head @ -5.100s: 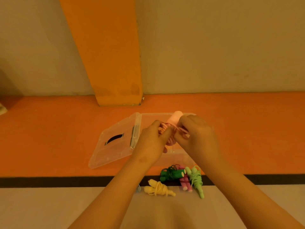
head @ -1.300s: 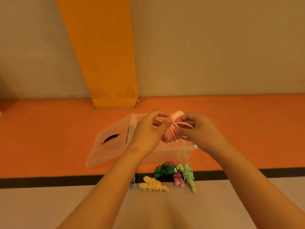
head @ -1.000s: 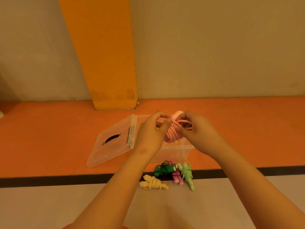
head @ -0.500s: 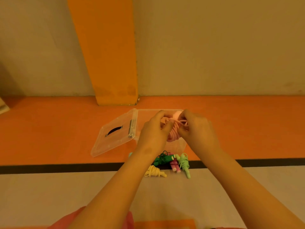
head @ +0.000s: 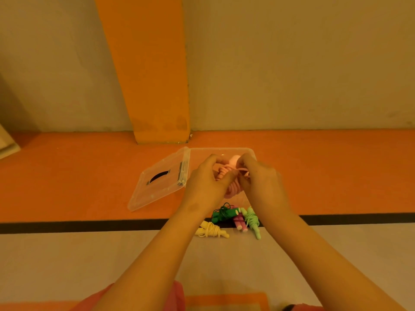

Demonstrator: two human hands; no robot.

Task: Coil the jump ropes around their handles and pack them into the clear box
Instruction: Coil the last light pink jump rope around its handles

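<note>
Both hands hold a pink jump rope (head: 233,173) above the clear box (head: 220,150). My left hand (head: 206,182) grips the pink handles with rope coiled round them. My right hand (head: 262,180) pinches a loop of the pink cord beside the handle tops. The box stands open on the orange floor, largely hidden behind my hands. Its hinged clear lid (head: 159,180) lies flat to the left. On the floor in front lie coiled ropes: yellow (head: 212,230), dark green (head: 224,213), magenta (head: 239,222) and light green (head: 252,219).
An orange pillar (head: 152,75) rises against the beige wall behind the box. A black stripe (head: 89,226) divides the orange floor from the pale floor nearer me. Pink clothing shows at the bottom edge (head: 177,297).
The pink cord loop has been drawn in tighter against the handles. My hands have stayed over the box; the camera has tilted slightly.
</note>
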